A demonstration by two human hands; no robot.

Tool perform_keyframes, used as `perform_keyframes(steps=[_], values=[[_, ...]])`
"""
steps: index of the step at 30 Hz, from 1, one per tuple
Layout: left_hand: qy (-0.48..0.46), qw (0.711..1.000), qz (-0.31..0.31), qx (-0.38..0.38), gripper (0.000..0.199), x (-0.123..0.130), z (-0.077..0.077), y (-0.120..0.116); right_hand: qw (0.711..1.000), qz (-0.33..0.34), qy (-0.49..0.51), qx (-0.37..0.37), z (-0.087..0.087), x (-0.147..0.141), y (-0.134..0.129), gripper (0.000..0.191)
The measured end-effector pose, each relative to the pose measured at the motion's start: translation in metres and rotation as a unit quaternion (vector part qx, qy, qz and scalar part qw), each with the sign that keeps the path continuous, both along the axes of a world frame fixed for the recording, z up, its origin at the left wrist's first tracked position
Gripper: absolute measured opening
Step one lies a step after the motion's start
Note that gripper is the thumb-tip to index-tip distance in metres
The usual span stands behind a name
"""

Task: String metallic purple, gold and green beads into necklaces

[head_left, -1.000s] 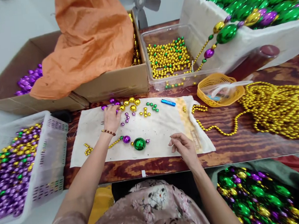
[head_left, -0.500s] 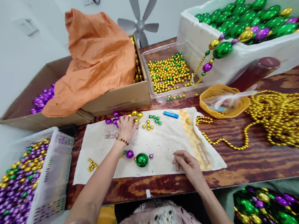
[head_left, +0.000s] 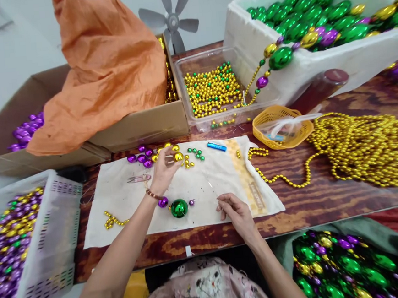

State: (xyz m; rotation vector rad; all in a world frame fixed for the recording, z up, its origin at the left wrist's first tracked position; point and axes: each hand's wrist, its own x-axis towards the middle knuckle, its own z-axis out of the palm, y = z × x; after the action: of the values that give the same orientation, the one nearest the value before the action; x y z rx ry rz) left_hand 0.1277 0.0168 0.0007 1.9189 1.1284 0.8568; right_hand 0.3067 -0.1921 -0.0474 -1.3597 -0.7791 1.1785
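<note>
My left hand [head_left: 166, 170] holds a gold bead [head_left: 178, 156] between thumb and fingers above the white cloth [head_left: 195, 186]. My right hand [head_left: 235, 212] pinches a thin thread [head_left: 210, 184] near the cloth's front. Between the hands lie a large green bead [head_left: 179, 208], a purple bead [head_left: 162, 202] and a small purple bead [head_left: 191, 202]. Loose purple beads [head_left: 142, 158] and small green beads [head_left: 198, 154] rest along the back of the cloth. Small scissors [head_left: 139, 178] lie left of my left hand.
Behind the cloth stand a cardboard box [head_left: 142, 128] and a clear bin [head_left: 213, 120]. At the right are a yellow basket [head_left: 281, 142], a white foam box [head_left: 347, 66] and gold bead strings [head_left: 367, 149]. A white basket [head_left: 51, 243] stands left.
My left hand has lifted from the beads at the back with a gold bead in its fingers. My right hand still pinches the thread. The whole view has shifted.
</note>
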Motion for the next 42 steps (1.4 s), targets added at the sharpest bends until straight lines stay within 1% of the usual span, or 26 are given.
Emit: perform_keyframes(steps=[1, 3, 5, 8, 13, 16, 18, 21, 23, 28, 32, 37, 42], values=[[-0.048, 0.998, -0.015, -0.024, 0.053, 0.002, 0.003, -0.009, 1.0, 0.004, -0.003, 0.006, 0.001, -0.002, 0.001, 0.032], [-0.102, 0.993, -0.031, -0.05, 0.054, 0.006, 0.007, -0.025, 1.0, 0.011, -0.01, 0.02, 0.003, -0.007, 0.002, 0.03], [-0.135, 0.988, -0.034, -0.062, 0.049, 0.01, 0.01, -0.037, 0.999, 0.015, -0.016, 0.035, 0.005, -0.01, 0.002, 0.028], [-0.177, 0.982, -0.033, -0.062, 0.04, 0.013, 0.015, -0.047, 0.998, 0.014, -0.024, 0.054, 0.007, -0.013, 0.001, 0.026], [-0.248, 0.966, -0.043, -0.062, 0.036, 0.016, 0.02, -0.051, 0.996, 0.006, -0.037, 0.086, 0.004, -0.013, -0.005, 0.022], [-0.287, 0.954, -0.044, -0.073, 0.038, 0.017, 0.022, -0.054, 0.994, 0.003, -0.041, 0.098, 0.0, -0.014, -0.008, 0.021], [-0.301, 0.95, -0.04, -0.072, 0.039, 0.017, 0.024, -0.056, 0.994, 0.006, -0.044, 0.102, -0.003, -0.015, -0.009, 0.021], [-0.311, 0.947, -0.028, -0.076, 0.035, 0.017, 0.026, -0.057, 0.994, 0.014, -0.046, 0.102, -0.006, -0.016, -0.011, 0.02], [-0.329, 0.939, -0.018, -0.101, 0.034, 0.017, 0.028, -0.057, 0.994, 0.018, -0.046, 0.099, -0.006, -0.017, -0.011, 0.02], [-0.39, 0.903, 0.005, -0.181, 0.035, 0.018, 0.036, -0.056, 0.995, 0.024, -0.048, 0.083, -0.006, -0.02, -0.01, 0.02], [-0.413, 0.884, 0.011, -0.22, 0.035, 0.02, 0.042, -0.058, 0.995, 0.026, -0.056, 0.081, -0.004, -0.021, -0.008, 0.019], [-0.417, 0.877, 0.02, -0.236, 0.036, 0.024, 0.045, -0.061, 0.995, 0.02, -0.048, 0.083, -0.003, -0.022, -0.009, 0.019], [-0.411, 0.877, 0.022, -0.247, 0.036, 0.026, 0.046, -0.067, 0.995, 0.015, -0.038, 0.093, -0.001, -0.025, -0.007, 0.019]])
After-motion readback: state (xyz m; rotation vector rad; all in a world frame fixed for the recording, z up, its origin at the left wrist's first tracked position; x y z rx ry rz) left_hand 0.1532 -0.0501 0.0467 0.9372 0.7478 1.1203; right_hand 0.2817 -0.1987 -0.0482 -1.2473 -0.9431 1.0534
